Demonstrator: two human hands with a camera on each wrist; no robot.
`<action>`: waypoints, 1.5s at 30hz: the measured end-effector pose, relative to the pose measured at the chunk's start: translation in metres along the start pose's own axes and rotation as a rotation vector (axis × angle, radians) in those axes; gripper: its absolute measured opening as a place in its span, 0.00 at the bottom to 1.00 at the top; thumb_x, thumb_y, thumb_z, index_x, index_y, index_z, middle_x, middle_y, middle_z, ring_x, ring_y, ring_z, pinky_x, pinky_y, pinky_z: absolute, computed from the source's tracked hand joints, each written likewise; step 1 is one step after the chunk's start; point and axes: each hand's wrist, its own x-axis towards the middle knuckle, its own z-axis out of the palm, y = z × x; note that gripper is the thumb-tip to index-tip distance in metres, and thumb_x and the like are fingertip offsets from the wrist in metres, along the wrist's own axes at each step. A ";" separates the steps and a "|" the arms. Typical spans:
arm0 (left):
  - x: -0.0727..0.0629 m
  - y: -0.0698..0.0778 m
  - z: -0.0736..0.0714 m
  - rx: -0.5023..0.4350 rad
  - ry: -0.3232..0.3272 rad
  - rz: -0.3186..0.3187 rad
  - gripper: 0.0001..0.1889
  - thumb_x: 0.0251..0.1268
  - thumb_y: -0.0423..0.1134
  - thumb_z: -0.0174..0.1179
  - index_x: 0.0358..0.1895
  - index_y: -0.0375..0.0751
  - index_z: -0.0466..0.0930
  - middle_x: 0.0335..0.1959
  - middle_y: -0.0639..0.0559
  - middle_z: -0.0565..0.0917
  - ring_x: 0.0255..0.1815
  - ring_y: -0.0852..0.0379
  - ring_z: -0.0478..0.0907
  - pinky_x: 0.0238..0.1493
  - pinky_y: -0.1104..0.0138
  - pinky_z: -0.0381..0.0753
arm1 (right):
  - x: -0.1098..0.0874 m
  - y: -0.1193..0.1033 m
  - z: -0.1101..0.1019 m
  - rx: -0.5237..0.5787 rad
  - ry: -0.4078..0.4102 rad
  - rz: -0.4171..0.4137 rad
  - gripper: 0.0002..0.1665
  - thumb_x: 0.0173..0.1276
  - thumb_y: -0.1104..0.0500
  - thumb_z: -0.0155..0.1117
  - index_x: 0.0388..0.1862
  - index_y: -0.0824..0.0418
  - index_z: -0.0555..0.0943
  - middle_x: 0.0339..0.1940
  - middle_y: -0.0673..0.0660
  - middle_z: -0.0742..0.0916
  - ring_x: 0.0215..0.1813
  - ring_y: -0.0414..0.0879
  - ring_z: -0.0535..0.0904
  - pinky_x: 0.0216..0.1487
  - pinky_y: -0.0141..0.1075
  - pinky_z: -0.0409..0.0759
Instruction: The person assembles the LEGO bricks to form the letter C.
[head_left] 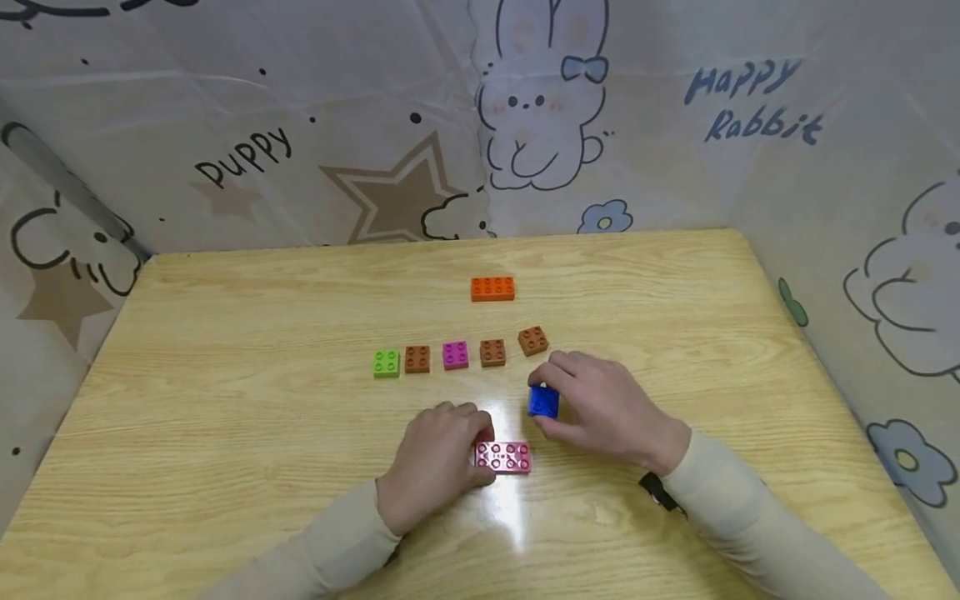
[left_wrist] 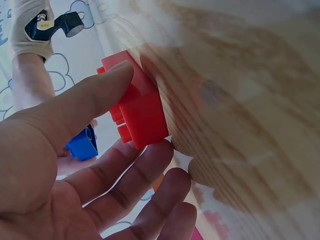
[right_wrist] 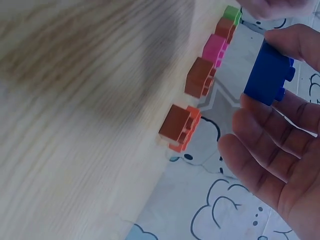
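My left hand (head_left: 438, 458) pinches the left end of a long red building brick (head_left: 512, 458) between thumb and fingers, its studs facing up. In the left wrist view, the thumb presses one side of the red brick (left_wrist: 145, 117) close against the wooden table. To its right and a little farther off, my right hand (head_left: 607, 408) grips a small blue brick (head_left: 543, 402) by two opposite sides. The right wrist view shows this blue brick (right_wrist: 268, 72) held above the tabletop between thumb and fingertips, the other fingers loosely bent.
Beyond the hands, a row on the table (head_left: 225, 433) runs from a lime green brick (head_left: 386, 363) past brown (head_left: 417, 359), magenta (head_left: 455, 355) and brown (head_left: 492, 352) ones to a turned brown brick (head_left: 533, 340). A long orange brick (head_left: 492, 289) lies behind them. Printed cloth (head_left: 300, 67) hangs around the table.
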 end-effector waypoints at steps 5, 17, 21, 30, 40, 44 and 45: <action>0.001 0.001 0.000 0.001 -0.006 -0.003 0.21 0.45 0.44 0.90 0.34 0.46 0.83 0.28 0.58 0.78 0.29 0.57 0.73 0.32 0.61 0.75 | -0.003 -0.005 0.003 0.014 0.011 -0.048 0.21 0.65 0.54 0.82 0.52 0.62 0.86 0.42 0.52 0.86 0.40 0.43 0.82 0.39 0.36 0.86; 0.001 0.001 0.000 0.025 0.000 -0.002 0.22 0.45 0.44 0.90 0.32 0.46 0.82 0.28 0.58 0.77 0.30 0.56 0.74 0.32 0.61 0.75 | -0.007 -0.017 0.007 0.090 -0.030 -0.069 0.21 0.66 0.52 0.80 0.52 0.60 0.86 0.43 0.50 0.87 0.41 0.42 0.82 0.41 0.37 0.86; 0.002 0.001 0.000 0.034 0.004 0.002 0.23 0.45 0.45 0.90 0.32 0.47 0.81 0.28 0.58 0.77 0.29 0.56 0.73 0.32 0.61 0.75 | -0.009 -0.021 0.009 0.083 -0.042 -0.083 0.21 0.66 0.52 0.80 0.52 0.60 0.86 0.44 0.50 0.87 0.41 0.42 0.81 0.41 0.37 0.85; 0.001 0.002 0.000 0.039 0.011 0.003 0.23 0.44 0.45 0.91 0.31 0.47 0.80 0.27 0.58 0.77 0.29 0.56 0.73 0.31 0.61 0.75 | -0.014 -0.022 0.015 0.100 -0.052 -0.113 0.19 0.66 0.54 0.81 0.51 0.59 0.86 0.42 0.48 0.86 0.38 0.38 0.78 0.37 0.32 0.82; 0.002 0.002 0.000 0.037 0.012 -0.003 0.23 0.43 0.45 0.91 0.31 0.46 0.81 0.28 0.58 0.78 0.29 0.56 0.74 0.32 0.60 0.76 | -0.018 -0.021 0.021 0.096 -0.070 -0.104 0.21 0.65 0.52 0.82 0.50 0.59 0.85 0.40 0.47 0.84 0.37 0.38 0.76 0.35 0.32 0.80; 0.002 0.002 0.001 0.035 0.010 -0.007 0.23 0.43 0.45 0.91 0.31 0.47 0.81 0.28 0.58 0.78 0.29 0.56 0.74 0.32 0.60 0.76 | -0.018 -0.021 0.023 0.100 -0.078 -0.101 0.20 0.66 0.52 0.81 0.50 0.59 0.85 0.40 0.47 0.84 0.37 0.37 0.76 0.36 0.33 0.80; 0.002 0.002 0.001 0.035 0.010 -0.007 0.23 0.43 0.45 0.91 0.31 0.47 0.81 0.28 0.58 0.78 0.29 0.56 0.74 0.32 0.61 0.76 | -0.018 -0.021 0.024 0.100 -0.078 -0.102 0.19 0.66 0.53 0.81 0.50 0.59 0.85 0.40 0.47 0.84 0.37 0.38 0.76 0.36 0.33 0.80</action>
